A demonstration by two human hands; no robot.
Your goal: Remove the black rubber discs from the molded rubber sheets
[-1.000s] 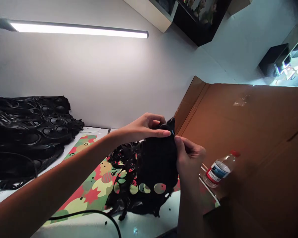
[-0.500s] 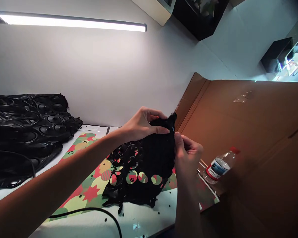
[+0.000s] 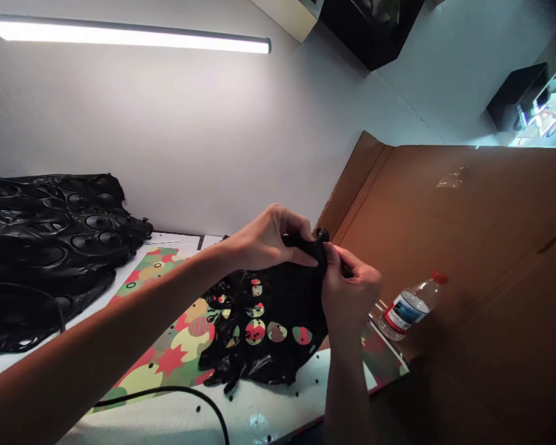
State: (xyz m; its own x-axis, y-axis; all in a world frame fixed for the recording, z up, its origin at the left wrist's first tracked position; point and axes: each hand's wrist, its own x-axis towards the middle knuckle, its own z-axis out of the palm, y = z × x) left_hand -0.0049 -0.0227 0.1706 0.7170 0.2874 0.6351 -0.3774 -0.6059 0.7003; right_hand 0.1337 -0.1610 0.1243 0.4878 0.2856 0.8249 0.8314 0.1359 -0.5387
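A floppy black rubber sheet (image 3: 291,303) with round holes hangs from both of my hands above the table. My left hand (image 3: 273,238) pinches its upper edge between thumb and fingers. Close beside it, my right hand (image 3: 349,284) grips the sheet's upper right edge, thumb against finger. Through the holes the patterned mat (image 3: 171,358) shows in green, red and yellow. The sheet's lower left part is crumpled and ragged. Whether my right fingers also hold something small is hidden.
A pile of similar black sheets (image 3: 50,247) lies at the left. A black cable (image 3: 180,389) curves across the front. To the right stand a plastic bottle (image 3: 408,309) with a red cap and a large cardboard box (image 3: 482,235). Small black discs (image 3: 198,408) dot the white table.
The sheet's top corner has folded down between my hands, its tip now curled. My left hand has dropped slightly, and the sheet's lower part has swung a little right.
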